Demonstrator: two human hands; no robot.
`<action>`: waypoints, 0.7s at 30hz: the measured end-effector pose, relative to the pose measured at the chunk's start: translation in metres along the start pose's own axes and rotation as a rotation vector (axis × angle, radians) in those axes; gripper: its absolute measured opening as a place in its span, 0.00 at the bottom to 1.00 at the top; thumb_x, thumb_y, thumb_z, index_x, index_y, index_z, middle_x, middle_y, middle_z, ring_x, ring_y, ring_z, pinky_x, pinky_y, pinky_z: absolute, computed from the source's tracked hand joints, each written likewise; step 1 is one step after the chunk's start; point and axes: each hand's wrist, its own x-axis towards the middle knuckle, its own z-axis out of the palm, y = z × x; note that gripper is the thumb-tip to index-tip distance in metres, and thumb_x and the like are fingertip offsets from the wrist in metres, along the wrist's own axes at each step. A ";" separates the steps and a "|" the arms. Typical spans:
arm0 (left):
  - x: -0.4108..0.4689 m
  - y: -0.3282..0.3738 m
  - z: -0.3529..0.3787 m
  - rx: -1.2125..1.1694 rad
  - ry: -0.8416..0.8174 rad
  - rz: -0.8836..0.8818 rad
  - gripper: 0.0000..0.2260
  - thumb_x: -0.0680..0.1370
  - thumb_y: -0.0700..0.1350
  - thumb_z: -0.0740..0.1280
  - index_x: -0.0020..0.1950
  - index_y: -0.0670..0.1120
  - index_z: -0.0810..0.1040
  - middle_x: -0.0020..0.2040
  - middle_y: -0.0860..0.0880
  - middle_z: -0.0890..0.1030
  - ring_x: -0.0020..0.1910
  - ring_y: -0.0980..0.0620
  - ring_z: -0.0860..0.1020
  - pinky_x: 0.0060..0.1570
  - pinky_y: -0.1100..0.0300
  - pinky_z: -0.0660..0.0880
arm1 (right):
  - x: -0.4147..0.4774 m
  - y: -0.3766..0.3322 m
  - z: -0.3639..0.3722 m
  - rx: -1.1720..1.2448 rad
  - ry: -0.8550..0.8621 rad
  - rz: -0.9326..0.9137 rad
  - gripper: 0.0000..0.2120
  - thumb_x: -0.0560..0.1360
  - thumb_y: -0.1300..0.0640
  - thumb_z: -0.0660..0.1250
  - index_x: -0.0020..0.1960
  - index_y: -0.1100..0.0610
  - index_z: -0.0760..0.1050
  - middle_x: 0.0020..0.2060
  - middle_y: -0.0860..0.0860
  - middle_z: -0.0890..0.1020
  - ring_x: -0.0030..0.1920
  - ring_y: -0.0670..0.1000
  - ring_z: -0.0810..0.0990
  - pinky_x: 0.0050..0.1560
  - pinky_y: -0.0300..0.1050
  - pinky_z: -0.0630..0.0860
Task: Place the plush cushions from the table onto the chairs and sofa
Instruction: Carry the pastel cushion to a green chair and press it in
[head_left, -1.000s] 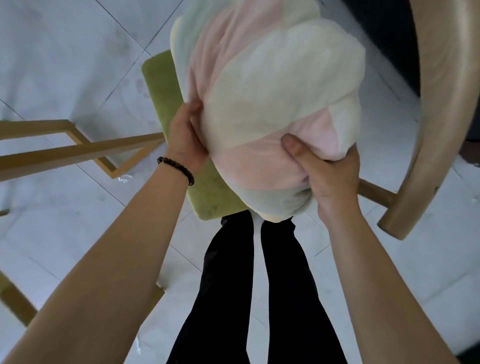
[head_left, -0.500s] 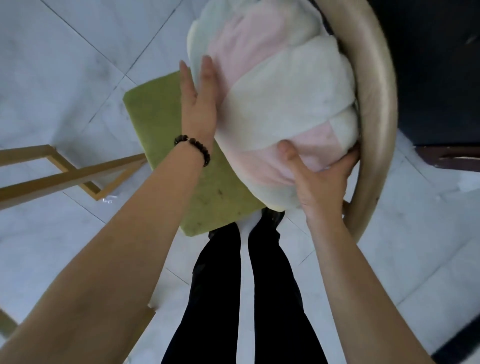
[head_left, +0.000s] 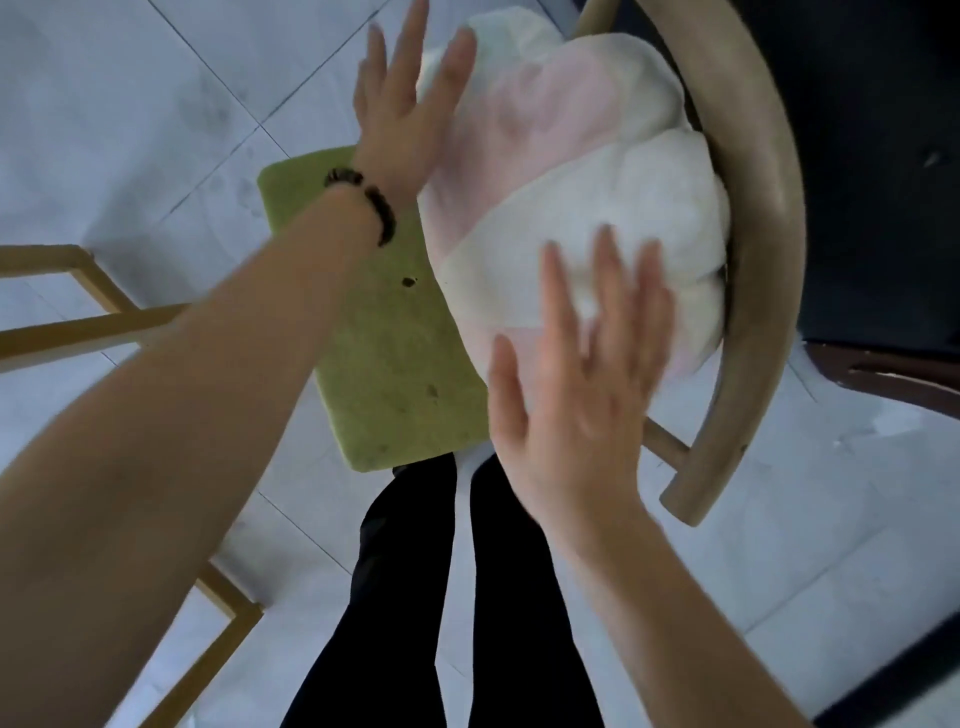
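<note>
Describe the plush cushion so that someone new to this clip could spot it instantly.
Find the wooden chair with the curved backrest at right. On its green seat pad, leaning against the backrest, sits the plush cushion: puffy, in pale pink and white patches.

We cannot find any words, letters, numbers, brand names or signs to read in this picture.
</note>
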 end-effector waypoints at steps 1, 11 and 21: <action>0.010 0.003 -0.002 0.094 -0.026 0.015 0.32 0.80 0.68 0.54 0.82 0.59 0.52 0.83 0.48 0.45 0.82 0.47 0.41 0.78 0.42 0.43 | 0.012 0.004 0.007 -0.110 -0.116 -0.113 0.30 0.78 0.56 0.70 0.77 0.61 0.67 0.77 0.67 0.63 0.79 0.70 0.57 0.78 0.68 0.52; 0.063 0.003 0.050 0.418 -0.089 0.058 0.36 0.74 0.73 0.47 0.77 0.57 0.62 0.78 0.45 0.64 0.78 0.38 0.57 0.77 0.43 0.50 | -0.001 0.080 0.028 -0.876 -0.734 -0.722 0.48 0.78 0.30 0.50 0.82 0.58 0.33 0.78 0.69 0.34 0.78 0.72 0.36 0.72 0.74 0.30; 0.009 -0.023 0.029 -0.370 0.436 -0.034 0.34 0.79 0.62 0.49 0.81 0.46 0.58 0.81 0.45 0.61 0.79 0.49 0.60 0.78 0.50 0.56 | 0.057 0.059 0.001 -0.417 -0.350 -0.644 0.31 0.83 0.41 0.57 0.81 0.56 0.61 0.80 0.65 0.58 0.80 0.67 0.55 0.77 0.71 0.51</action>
